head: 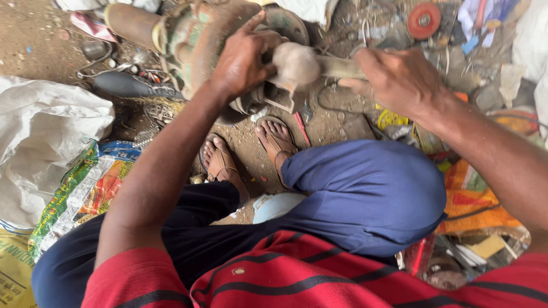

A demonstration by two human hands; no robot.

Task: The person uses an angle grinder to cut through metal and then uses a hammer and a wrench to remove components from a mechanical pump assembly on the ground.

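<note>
— What do the hands hold?
— The left hand (242, 63) grips the rusty motor (194, 40); the right hand (394, 80) clasps a hammer (297, 64) by its handle, head touching the motor.

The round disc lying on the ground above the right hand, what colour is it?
Red, with a grey centre. The round disc shows in the head view, beyond the right hand.

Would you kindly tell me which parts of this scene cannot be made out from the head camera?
- Rusty machine part: its front is hidden by the left hand.
- Hammer: blurred; handle end covered by the right hand.
- Small scrap on the ground: too small to identify.
- Woven sack: cut off by the left edge.
</note>
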